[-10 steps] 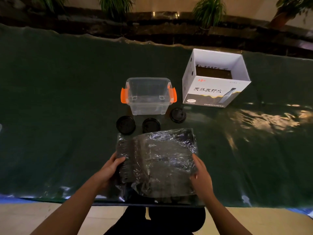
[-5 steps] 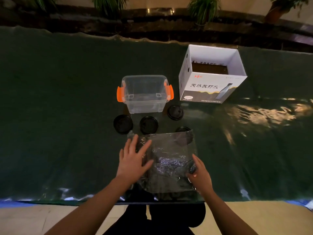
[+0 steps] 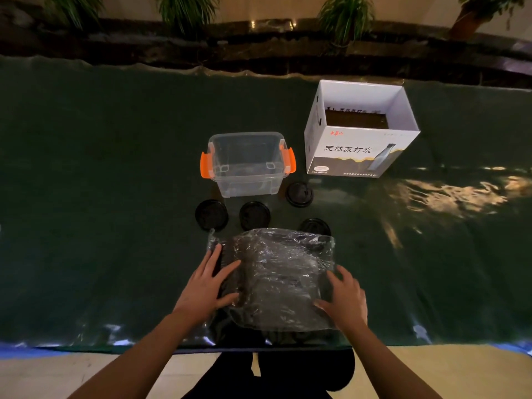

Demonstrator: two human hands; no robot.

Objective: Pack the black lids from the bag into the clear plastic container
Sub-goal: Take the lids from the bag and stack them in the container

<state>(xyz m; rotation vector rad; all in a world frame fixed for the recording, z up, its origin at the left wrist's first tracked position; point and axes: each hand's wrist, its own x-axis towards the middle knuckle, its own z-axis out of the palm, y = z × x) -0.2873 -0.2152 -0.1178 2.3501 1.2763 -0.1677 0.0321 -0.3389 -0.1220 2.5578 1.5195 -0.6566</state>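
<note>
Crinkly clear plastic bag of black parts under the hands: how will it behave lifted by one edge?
Probably floppy: the crinkly clear plastic bag is wrinkled film and would sag. Likely slippery, given its glossy glare. Probably wants two-handed support: left hand and right hand both rest on it.

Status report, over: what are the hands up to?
Left hand, right hand: open, flat on the plastic bag. Bag at table's near edge. Black lid at its far corner.

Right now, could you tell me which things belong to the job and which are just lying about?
In hand: plastic bag, touched by left hand and right hand; likely loose lids, clear tub.
Lying about: cardboard box, plants.
</note>
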